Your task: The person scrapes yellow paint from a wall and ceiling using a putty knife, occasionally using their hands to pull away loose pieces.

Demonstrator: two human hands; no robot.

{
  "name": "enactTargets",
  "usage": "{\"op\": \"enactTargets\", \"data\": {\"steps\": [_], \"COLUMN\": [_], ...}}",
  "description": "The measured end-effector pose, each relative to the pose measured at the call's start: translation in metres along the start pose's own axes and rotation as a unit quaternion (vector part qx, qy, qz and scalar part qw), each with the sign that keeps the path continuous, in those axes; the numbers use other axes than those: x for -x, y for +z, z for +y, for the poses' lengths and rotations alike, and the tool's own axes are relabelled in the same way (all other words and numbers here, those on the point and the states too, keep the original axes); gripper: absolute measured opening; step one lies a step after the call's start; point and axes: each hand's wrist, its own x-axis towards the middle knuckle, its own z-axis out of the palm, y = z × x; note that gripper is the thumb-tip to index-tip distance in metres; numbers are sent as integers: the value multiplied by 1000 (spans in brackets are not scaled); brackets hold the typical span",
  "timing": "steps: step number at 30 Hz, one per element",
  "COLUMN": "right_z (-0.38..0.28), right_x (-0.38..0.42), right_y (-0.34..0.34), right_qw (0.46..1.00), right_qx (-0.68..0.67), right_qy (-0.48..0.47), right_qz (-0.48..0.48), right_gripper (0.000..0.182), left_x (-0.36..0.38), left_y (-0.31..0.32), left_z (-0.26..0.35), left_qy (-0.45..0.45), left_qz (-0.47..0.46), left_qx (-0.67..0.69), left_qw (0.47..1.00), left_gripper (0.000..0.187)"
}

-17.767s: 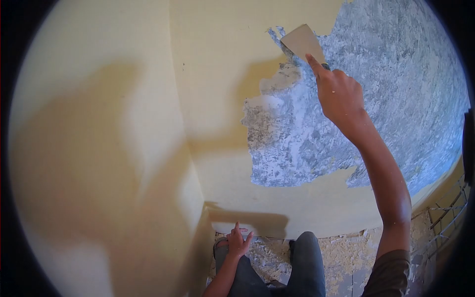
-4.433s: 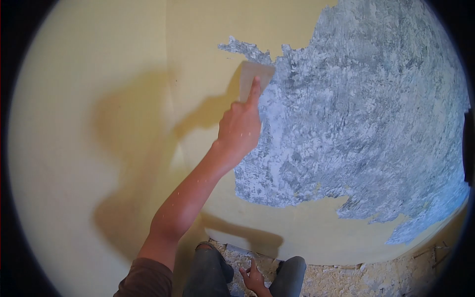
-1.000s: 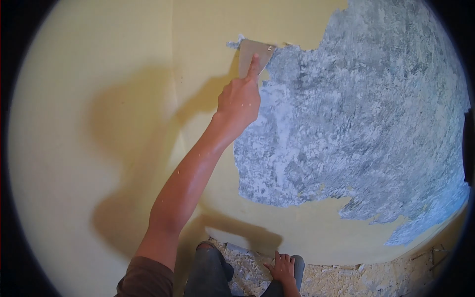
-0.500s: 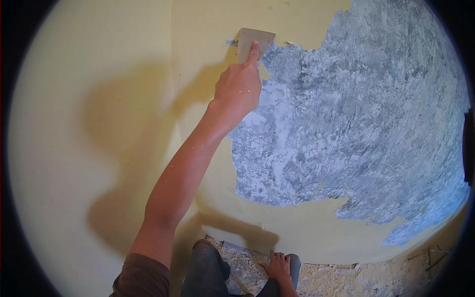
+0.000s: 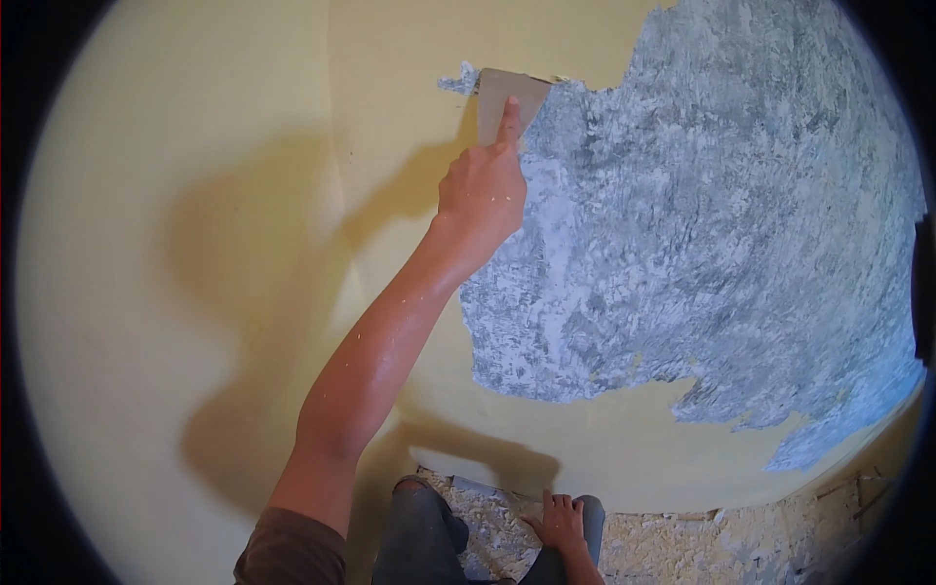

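Note:
My left hand (image 5: 485, 190) is closed around the handle of a flat putty knife (image 5: 507, 96), its index finger pressed along the blade. The handle itself is hidden in my fist. The blade's far edge lies against the yellow-painted wall (image 5: 409, 58), at the upper left border of a large bare grey patch (image 5: 682, 224). A small strip of scraped wall (image 5: 458, 80) shows just left of the blade. Low in the view, my right hand (image 5: 558, 524) rests on my right knee with its fingers spread, holding nothing.
Pale paint flakes and debris (image 5: 663, 556) cover the floor along the wall's foot. Another yellow wall (image 5: 117, 292) meets this one in a corner on the left, with my shadow across it. Thin dark sticks (image 5: 863, 497) lie at the lower right.
The putty knife has shifted slightly right and down in view, along with my left arm. More scraped surface shows left of the blade. My right hand stays on the knee; the view has shifted slightly.

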Motion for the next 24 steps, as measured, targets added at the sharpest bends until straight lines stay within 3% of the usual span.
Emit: {"op": "enactTargets", "data": {"steps": [2, 4, 7, 8, 10, 14, 16, 19, 24], "right_z": [-2, -5, -7, -7, -8, 0, 2, 2, -2], "right_x": [3, 1, 0, 0, 2, 5, 6, 5, 3], "right_y": [-1, -4, -3, -4, -6, -2, -2, -2, -5], "right_qw": [1000, 999, 999, 999, 999, 999, 999, 999, 1000], "right_qx": [0, 6, 20, 22, 25, 16, 25, 31, 7], "right_qy": [5, 5, 3, 5, 4, 14, 18, 4, 9], "right_qz": [-10, -31, -47, -48, -42, -31, -16, -23, -22], "right_gripper": [90, 91, 91, 91, 89, 88, 89, 88, 88], "left_x": [1, -2, -2, -1, 4, 14, 7, -16, 9], "left_y": [-1, -2, -12, -15, -18, -2, 0, -12, -3], "left_z": [-3, -7, -11, -12, -9, -3, 0, 13, 13], "left_qy": [-6, 15, 35, 33, 35, -1, 22, 42, 8], "left_qz": [-12, 24, 36, 36, 19, -35, 28, 79, 30], "left_qx": [4, -8, 12, 16, 10, 12, 55, 48, 35], "left_qw": [1000, 1000, 999, 999, 999, 999, 998, 995, 999], "left_gripper": [81, 61, 57, 57, 78, 78, 53, 54, 55]}}
